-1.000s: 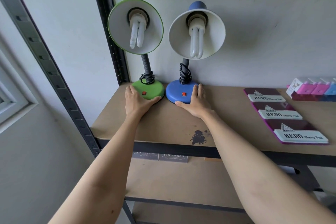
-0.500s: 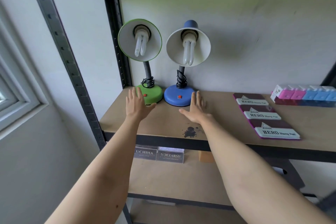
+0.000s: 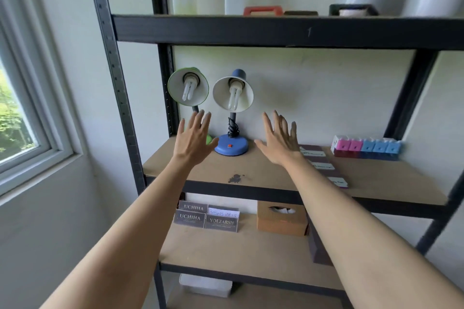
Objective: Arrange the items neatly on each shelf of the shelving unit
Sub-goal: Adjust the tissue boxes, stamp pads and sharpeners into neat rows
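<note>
A green desk lamp (image 3: 187, 86) and a blue desk lamp (image 3: 232, 147) stand side by side at the back left of the middle shelf (image 3: 251, 170). My left hand (image 3: 194, 138) is raised in front of the green lamp's base, fingers spread, holding nothing. My right hand (image 3: 280, 139) hovers open to the right of the blue lamp, touching nothing. Dark flat packs with white labels (image 3: 324, 165) lie in a row behind my right forearm. Pink and blue small boxes (image 3: 366, 149) line the back right.
The top shelf (image 3: 276, 30) carries white bottles, pale tubs, a red-handled item and a black box. Below, name cards (image 3: 207, 218) and a brown tissue box (image 3: 281, 219) sit on the lower shelf. A window (image 3: 20, 118) is at the left; black uprights frame the unit.
Both hands have let go of the lamp bases and lifted off the shelf, fingers spread. The view has pulled back and tilted up, showing the top and lower shelves.
</note>
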### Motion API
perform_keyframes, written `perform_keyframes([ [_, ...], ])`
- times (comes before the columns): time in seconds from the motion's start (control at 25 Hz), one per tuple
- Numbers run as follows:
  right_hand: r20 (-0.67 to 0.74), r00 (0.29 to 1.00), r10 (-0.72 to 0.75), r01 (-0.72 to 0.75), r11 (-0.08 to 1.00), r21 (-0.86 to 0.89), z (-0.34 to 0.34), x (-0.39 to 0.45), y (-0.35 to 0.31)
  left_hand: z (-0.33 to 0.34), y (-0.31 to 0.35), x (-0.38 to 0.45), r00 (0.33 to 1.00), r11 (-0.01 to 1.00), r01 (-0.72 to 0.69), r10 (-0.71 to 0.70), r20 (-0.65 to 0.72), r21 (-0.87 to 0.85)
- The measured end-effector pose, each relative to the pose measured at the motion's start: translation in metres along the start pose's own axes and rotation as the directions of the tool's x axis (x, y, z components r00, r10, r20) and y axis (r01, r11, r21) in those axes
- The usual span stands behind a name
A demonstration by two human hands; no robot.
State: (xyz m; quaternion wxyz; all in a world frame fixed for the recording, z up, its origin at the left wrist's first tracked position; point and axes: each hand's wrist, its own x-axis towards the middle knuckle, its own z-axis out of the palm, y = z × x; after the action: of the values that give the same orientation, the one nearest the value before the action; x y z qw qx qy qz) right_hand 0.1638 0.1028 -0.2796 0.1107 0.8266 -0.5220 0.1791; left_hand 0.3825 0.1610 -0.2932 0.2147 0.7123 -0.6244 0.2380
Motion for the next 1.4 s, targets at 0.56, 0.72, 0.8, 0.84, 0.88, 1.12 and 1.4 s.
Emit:
perform_keyframes([
  [0.56, -0.609, 0.737, -0.294, 0.195, 0.955, -0.226, -0.187, 0.043, 0.009, -0.170, 0.040, 0.111, 0.846, 0.979, -0.184, 0.204, -0.493, 0.089],
  [0.72, -0.590, 0.760, -0.274, 0.162, 0.958, -0.236, -0.217, 0.094, 0.010, -0.184, 0.019, 0.164, 0.865, 0.986, -0.146, 0.168, -0.473, 0.083],
  [0.8, -0.586, 0.764, -0.269, 0.174, 0.961, -0.214, -0.230, 0.122, 0.003, -0.188, 0.001, 0.190, 0.876, 0.994, -0.101, 0.107, -0.470, 0.039],
  [0.84, -0.581, 0.770, -0.263, 0.186, 0.964, -0.190, -0.237, 0.135, -0.001, -0.189, -0.009, 0.203, 0.881, 0.997, -0.075, 0.077, -0.467, 0.021],
  [0.88, -0.563, 0.786, -0.255, 0.198, 0.967, -0.162, -0.243, 0.149, -0.006, -0.189, -0.018, 0.214, 0.889, 0.999, -0.050, 0.051, -0.454, 0.012],
  [1.12, -0.339, 0.939, -0.064, 0.108, 0.987, 0.115, -0.260, 0.234, -0.036, -0.185, -0.066, 0.279, 0.960, 0.994, 0.058, -0.080, -0.270, -0.090],
  [1.4, 0.006, 0.976, 0.219, -0.207, 0.913, 0.352, -0.243, 0.320, -0.036, -0.165, -0.110, 0.350, 0.959, 0.888, 0.257, -0.284, -0.016, -0.382],
])
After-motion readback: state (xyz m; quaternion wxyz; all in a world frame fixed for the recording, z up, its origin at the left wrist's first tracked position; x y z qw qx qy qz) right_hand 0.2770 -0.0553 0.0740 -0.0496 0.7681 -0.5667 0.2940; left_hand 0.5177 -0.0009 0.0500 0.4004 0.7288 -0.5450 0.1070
